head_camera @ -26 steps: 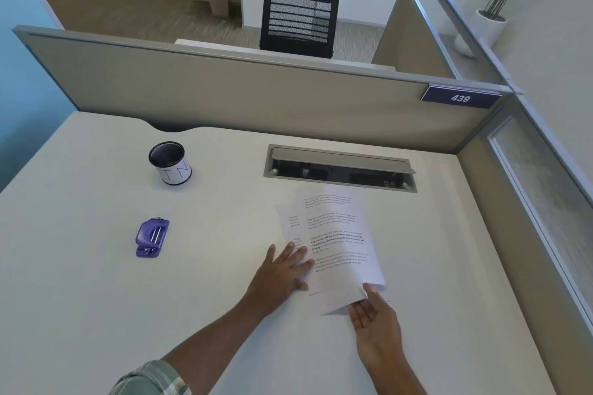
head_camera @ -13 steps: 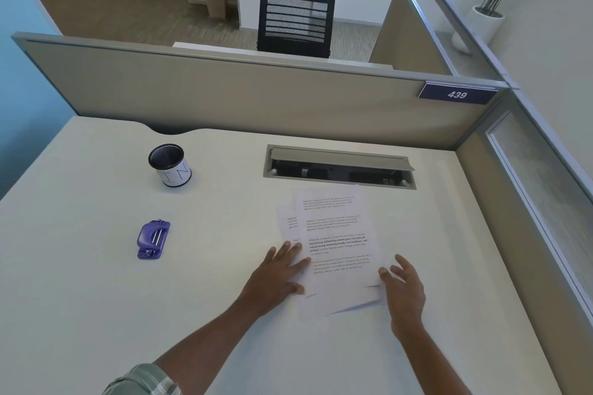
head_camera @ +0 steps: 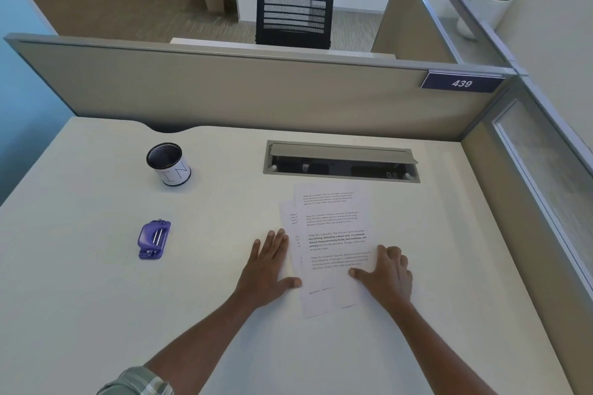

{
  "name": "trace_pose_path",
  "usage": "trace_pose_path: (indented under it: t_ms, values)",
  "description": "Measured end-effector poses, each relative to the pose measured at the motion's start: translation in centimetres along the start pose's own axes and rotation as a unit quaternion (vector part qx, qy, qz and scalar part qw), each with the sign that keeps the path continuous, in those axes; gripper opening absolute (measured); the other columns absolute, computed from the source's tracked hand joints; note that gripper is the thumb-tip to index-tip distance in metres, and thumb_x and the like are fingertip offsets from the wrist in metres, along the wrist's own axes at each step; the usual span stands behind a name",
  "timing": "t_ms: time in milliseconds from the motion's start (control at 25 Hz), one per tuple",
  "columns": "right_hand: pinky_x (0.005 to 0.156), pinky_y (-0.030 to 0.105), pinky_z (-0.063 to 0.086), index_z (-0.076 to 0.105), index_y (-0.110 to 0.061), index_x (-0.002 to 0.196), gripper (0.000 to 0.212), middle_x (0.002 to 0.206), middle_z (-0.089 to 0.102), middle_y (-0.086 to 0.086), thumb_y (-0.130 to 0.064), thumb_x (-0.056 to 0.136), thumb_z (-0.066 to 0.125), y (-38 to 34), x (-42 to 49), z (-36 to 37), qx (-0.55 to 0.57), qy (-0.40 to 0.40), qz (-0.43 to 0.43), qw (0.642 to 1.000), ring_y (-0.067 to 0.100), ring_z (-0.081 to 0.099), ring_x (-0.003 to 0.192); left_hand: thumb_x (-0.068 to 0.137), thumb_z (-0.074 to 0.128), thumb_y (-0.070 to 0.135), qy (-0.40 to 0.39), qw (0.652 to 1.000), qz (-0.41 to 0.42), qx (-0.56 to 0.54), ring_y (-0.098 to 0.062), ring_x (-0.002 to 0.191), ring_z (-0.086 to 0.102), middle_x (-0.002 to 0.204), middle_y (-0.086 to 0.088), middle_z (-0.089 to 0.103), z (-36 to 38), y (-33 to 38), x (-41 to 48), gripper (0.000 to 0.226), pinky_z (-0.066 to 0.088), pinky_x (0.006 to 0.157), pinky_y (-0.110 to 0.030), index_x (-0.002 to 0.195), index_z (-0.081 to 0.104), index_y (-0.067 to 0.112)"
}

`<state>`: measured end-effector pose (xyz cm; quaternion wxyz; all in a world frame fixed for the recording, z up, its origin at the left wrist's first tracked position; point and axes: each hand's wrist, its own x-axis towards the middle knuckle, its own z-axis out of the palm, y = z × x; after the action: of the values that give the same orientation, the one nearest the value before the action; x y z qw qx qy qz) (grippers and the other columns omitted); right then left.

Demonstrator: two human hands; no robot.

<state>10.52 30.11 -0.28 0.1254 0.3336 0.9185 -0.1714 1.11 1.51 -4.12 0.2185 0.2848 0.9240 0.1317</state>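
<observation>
Printed paper sheets (head_camera: pixel 333 228) lie overlapping on the white desk (head_camera: pixel 96 298), the top one slightly askew over those beneath. My left hand (head_camera: pixel 269 266) lies flat on the desk along the sheets' left edge, fingers straight, thumb touching the paper. My right hand (head_camera: pixel 390 276) rests on the sheets' right edge, thumb stretched across the page, fingers bent down at the paper's side. Neither hand has lifted a sheet.
A purple hole punch (head_camera: pixel 154 239) sits to the left. A mesh pen cup (head_camera: pixel 168 163) stands behind it. An open cable tray (head_camera: pixel 340 162) is set into the desk beyond the sheets. Partition walls (head_camera: pixel 256 93) close off the back and right sides.
My right hand has moved from under the sheets' bottom right corner up onto their right edge, palm down. The lifted corner now lies flat. My left hand slid slightly left off the paper.
</observation>
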Motion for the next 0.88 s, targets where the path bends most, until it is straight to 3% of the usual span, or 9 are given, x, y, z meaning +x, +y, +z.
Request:
trace_pose_path:
  t_ms: [320, 520, 720, 880]
  values:
    - [0.105, 0.046, 0.045, 0.049, -0.019, 0.145, 0.095, 0.147, 0.047, 0.003, -0.066, 0.072, 0.088, -0.8, -0.8, 0.6, 0.000, -0.020, -0.034, 0.999, 0.030, 0.045, 0.135, 0.103, 0.053, 0.069, -0.030, 0.999, 0.017, 0.001, -0.024, 0.172, -0.016, 0.185, 0.001, -0.016, -1.6, 0.1, 1.4, 0.109, -0.010, 0.139, -0.048, 0.176, -0.006, 0.014]
    - [0.105, 0.053, 0.046, 0.032, -0.021, 0.161, 0.117, 0.155, 0.043, 0.003, -0.078, 0.072, 0.081, -0.9, -2.7, 1.5, 0.024, 0.000, 0.030, 0.999, 0.031, 0.042, 0.142, 0.101, 0.050, 0.075, -0.002, 0.999, 0.037, -0.005, -0.022, 0.172, -0.015, 0.185, 0.002, -0.017, -0.9, 0.4, 0.7, 0.106, -0.007, 0.139, -0.050, 0.177, -0.003, 0.024]
    - [0.105, 0.056, 0.050, 0.028, -0.013, 0.165, 0.103, 0.161, 0.039, 0.013, -0.075, 0.091, 0.066, -2.3, -3.6, 1.8, 0.040, 0.037, 0.050, 0.997, 0.037, 0.040, 0.145, 0.100, 0.037, 0.085, -0.022, 0.996, 0.060, 0.055, -0.025, 0.171, -0.018, 0.184, 0.003, -0.019, 1.0, 1.9, 0.1, 0.103, -0.014, 0.136, -0.058, 0.177, -0.001, 0.029]
    - [0.100, 0.052, 0.054, 0.026, -0.009, 0.164, 0.104, 0.156, 0.040, 0.016, -0.060, 0.090, 0.079, -3.4, -3.2, 1.5, 0.059, 0.029, 0.061, 0.996, 0.040, 0.042, 0.141, 0.101, 0.035, 0.083, -0.017, 0.996, 0.052, 0.065, -0.028, 0.171, -0.020, 0.184, 0.002, -0.021, 1.3, 2.2, 0.1, 0.100, -0.016, 0.135, -0.058, 0.177, -0.003, 0.029]
